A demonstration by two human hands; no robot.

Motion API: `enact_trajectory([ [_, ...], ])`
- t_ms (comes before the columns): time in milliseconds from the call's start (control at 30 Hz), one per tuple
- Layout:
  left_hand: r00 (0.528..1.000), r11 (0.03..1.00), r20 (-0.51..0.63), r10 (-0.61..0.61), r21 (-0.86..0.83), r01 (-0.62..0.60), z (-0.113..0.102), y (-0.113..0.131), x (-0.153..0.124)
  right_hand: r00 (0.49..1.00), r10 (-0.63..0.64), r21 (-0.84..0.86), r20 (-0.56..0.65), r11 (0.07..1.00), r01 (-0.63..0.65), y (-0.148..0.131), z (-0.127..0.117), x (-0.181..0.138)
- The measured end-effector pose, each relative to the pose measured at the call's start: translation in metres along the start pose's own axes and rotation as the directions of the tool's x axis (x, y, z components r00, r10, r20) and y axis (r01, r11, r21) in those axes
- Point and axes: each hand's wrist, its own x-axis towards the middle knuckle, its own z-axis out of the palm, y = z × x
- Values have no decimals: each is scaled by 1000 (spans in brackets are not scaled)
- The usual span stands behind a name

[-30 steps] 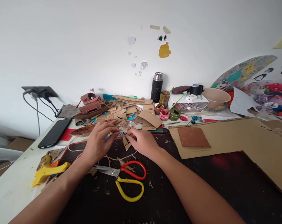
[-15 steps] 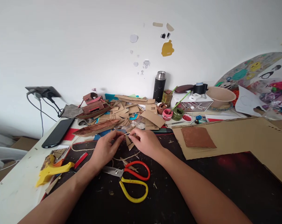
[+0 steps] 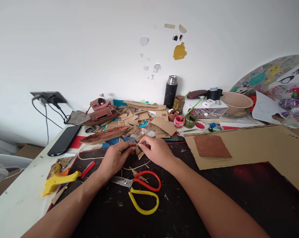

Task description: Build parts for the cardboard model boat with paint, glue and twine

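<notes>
Fingertips of my left hand (image 3: 116, 158) and my right hand (image 3: 157, 151) meet in two close pinches over the middle of the dark mat. A thin pale strand shows between them; it looks like the end of the twine (image 3: 90, 159). More of that twine lies loose on the mat, left of and below my hands. Just below them rest the scissors (image 3: 126, 182), with one red and one yellow handle, their blade tips hidden by my left wrist. Behind my fingers are cardboard scraps (image 3: 133, 119) and a brown boat-shaped hull (image 3: 105, 135).
To the left lie a yellow glue gun (image 3: 61, 178), a red-handled cutter (image 3: 88, 169) and a black phone (image 3: 64, 140). A brown cardboard boat (image 3: 103, 112), paint jars (image 3: 179, 121) and a flask (image 3: 170, 92) stand behind. A cardboard sheet (image 3: 248, 145) covers the right.
My fingertips have come closer together, and less of the strand shows between them. The whole view has shifted slightly; the things on the table lie as before.
</notes>
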Motion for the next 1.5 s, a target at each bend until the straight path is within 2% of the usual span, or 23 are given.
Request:
enact_trajectory([
  [200,999,999,36,16,37,-18,-1,2,0,1000,-10,30,-10,1000,10,0,0,-1],
  [367,999,1000,45,-30,6,30,-4,7,0,998,-6,145,-59,989,15,4,1,1],
  [433,994,992,44,-97,-71,100,-7,10,0,996,-6,193,-94,981,24,7,1,2],
  [533,980,939,58,-191,-280,200,-11,12,3,994,13,238,-104,971,12,8,2,3],
  [633,970,856,79,-231,-458,241,-13,13,5,996,35,282,-76,959,-12,8,2,3],
  [700,968,826,87,-237,-506,248,-12,14,6,997,42,301,-63,953,-21,7,2,2],
  [1000,974,866,162,-157,-452,214,-3,19,0,999,-20,324,-27,946,27,3,8,0],
  [1500,970,889,182,-162,-401,223,-2,22,1,998,54,411,11,910,-54,-2,8,-1],
])
